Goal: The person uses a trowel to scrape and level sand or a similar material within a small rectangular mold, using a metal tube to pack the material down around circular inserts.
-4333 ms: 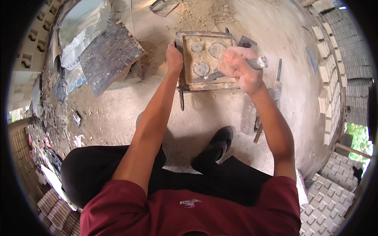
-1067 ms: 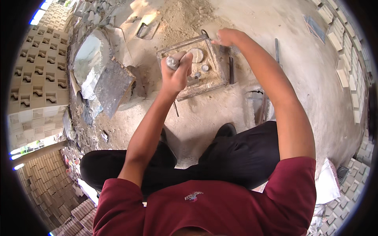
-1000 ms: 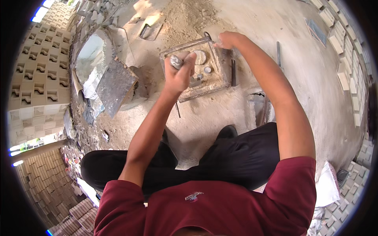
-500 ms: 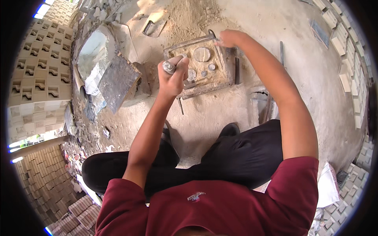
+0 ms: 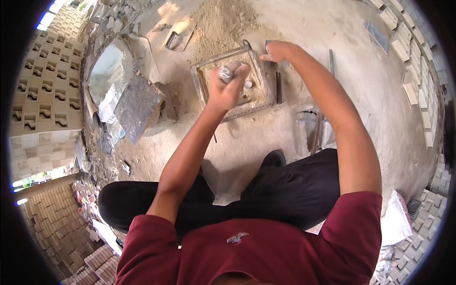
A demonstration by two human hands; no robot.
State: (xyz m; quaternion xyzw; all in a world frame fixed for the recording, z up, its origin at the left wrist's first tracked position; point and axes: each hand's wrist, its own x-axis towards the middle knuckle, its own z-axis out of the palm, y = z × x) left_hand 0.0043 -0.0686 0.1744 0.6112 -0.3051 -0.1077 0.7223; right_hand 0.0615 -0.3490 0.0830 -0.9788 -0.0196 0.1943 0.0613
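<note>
My left hand (image 5: pixel 227 92) is closed in a fist around a grey-white rounded object (image 5: pixel 226 73), whose end shows on top; the rest is hidden in the fist. It is above a sand-filled wooden frame (image 5: pixel 195 84) on the ground. Between the fist and the frame's right side, a small round disc (image 5: pixel 248 84) lies on the sand; my hand covers most of the middle. Off the frame's upper right corner is my right hand (image 5: pixel 279 52), its fingers drawn together and pointing left. Whether they hold anything is too small to tell.
A sand heap (image 5: pixel 223 21) lies beyond the frame. Dark bars (image 5: pixel 279 88) stand close to its right side. At left are a dark board (image 5: pixel 137 105) and a pale basin (image 5: pixel 108 64). A small tool (image 5: pixel 172 41) lies up left; stacked patterned blocks (image 5: pixel 45 85) line the left side.
My left fist has moved right, over the middle of the frame, and now hides discs that showed before. My right hand sits slightly lower, a little apart from the frame's corner. The view has shifted slightly.
</note>
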